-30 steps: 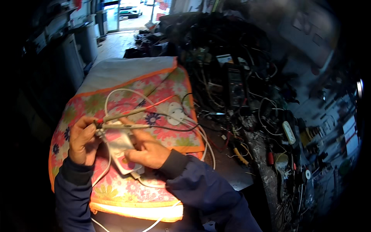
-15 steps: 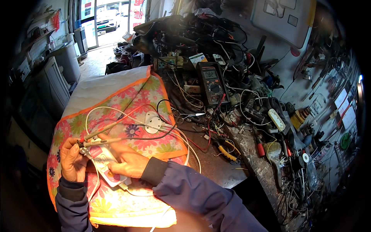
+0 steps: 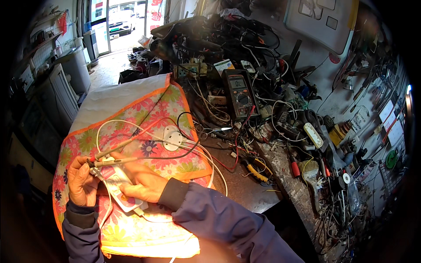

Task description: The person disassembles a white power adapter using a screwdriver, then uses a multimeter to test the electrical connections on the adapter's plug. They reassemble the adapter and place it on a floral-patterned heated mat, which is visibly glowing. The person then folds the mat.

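Note:
My left hand [image 3: 81, 184] pinches the tips of two test probes [image 3: 123, 143] against a small metal connector [image 3: 95, 172] on a white cord. My right hand [image 3: 144, 184] grips a white controller [image 3: 115, 184] with pink panels, thumb on its face; some fingers are hidden behind it. The probes, with red and black leads, cross above the controller. Beneath lies a folded floral quilted pad [image 3: 70, 153] with orange trim, carrying a round white socket piece [image 3: 172, 137] with cords. A multimeter [image 3: 240, 98] stands at the right among wires.
The cluttered bench [image 3: 263, 197] holds tangled cables, yellow-black pliers [image 3: 256, 173], a red-handled tool [image 3: 294, 170] and a white power strip [image 3: 313, 135]. Tools hang on the right wall. Appliances [image 3: 76, 74] line the left side; a glass doorway [image 3: 109, 26] is at the back.
Since a second ago the view has shifted, so pad and hands appear further left and more bench shows. My hands keep their grips. The multimeter's display differs from half a second ago.

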A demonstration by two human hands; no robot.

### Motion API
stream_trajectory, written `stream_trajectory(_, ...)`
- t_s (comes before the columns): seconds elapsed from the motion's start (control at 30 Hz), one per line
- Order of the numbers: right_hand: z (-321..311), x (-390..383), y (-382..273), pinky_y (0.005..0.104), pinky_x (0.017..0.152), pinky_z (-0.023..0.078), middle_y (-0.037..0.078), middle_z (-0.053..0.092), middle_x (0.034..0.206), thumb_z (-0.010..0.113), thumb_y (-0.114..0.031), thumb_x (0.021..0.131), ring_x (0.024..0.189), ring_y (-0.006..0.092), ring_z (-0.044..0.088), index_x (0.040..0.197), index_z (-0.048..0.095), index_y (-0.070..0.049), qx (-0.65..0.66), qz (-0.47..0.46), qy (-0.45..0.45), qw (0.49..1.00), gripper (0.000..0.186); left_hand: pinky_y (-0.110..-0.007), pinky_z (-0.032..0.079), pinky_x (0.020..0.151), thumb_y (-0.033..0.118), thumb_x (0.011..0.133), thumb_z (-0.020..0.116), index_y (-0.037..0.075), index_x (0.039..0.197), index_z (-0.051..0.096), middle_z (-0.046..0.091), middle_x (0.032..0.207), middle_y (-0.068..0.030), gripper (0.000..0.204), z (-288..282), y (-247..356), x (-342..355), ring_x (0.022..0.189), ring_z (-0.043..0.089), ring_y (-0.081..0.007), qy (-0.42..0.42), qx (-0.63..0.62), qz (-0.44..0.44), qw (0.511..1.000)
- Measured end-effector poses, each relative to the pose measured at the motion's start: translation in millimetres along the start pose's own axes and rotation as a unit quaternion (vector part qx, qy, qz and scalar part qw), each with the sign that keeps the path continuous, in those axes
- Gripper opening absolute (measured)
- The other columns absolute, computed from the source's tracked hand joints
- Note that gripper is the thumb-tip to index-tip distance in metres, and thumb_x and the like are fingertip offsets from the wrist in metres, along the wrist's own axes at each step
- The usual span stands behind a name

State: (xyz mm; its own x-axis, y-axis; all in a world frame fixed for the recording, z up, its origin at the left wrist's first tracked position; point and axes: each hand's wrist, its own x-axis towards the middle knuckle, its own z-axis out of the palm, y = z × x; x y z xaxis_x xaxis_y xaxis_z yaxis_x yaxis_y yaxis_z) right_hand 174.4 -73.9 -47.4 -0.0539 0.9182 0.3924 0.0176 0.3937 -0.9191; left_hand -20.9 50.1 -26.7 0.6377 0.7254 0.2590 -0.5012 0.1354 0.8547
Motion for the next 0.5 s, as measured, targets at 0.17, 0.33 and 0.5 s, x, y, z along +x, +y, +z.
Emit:
stream_trajectory(0.17, 0.2, 5.1, -2.4, 0.0281, 0.079, 0.051, 0.006, 0.058, 0.123, 0.057, -0.011, 0.094, 0.093, 0.0102, 0.058, 0.150, 0.046, -0.006, -0.015, 0.017, -0.005, 1.000, 0.057, -0.032, 0.059, 0.084, 0.017, 0.099, 0.064, 0.004, 0.112, 0.059, 0.071, 0.108, -0.0128, 0.019, -2.3, 0.5, -4.3, 0.098, 0.071, -0.0201, -0.034, 0.017, -0.013, 0.999)
stream_trajectory(0.33, 3.8, 6.3, -2.1, 0.0269, 0.062, 0.047, 0.005, 0.059, 0.096, 0.056, -0.009, 0.090, 0.071, 0.0088, 0.057, 0.142, 0.049, -0.005, 0.132, 0.065, -0.007, 0.989, 0.053, -0.025, 0.057, 0.077, 0.016, 0.099, 0.065, 0.004, 0.111, 0.059, 0.071, 0.109, -0.0137, 0.018, 8.7, 2.3, -3.9, 0.095, 0.071, -0.0177, -0.026, 0.018, -0.017, 0.999)
stream_trajectory(0.5, 7.6, 6.9, -12.8, 0.0278, 0.059, 0.047, 0.006, 0.060, 0.098, 0.053, -0.008, 0.089, 0.066, 0.0093, 0.057, 0.137, 0.052, -0.004, 0.143, 0.036, 0.017, 0.989, 0.048, -0.027, 0.058, 0.078, 0.015, 0.099, 0.064, 0.004, 0.112, 0.059, 0.071, 0.110, -0.0154, 0.018, 11.6, 2.6, -3.9, 0.087, 0.069, -0.0137, -0.012, 0.027, 0.000, 1.000)
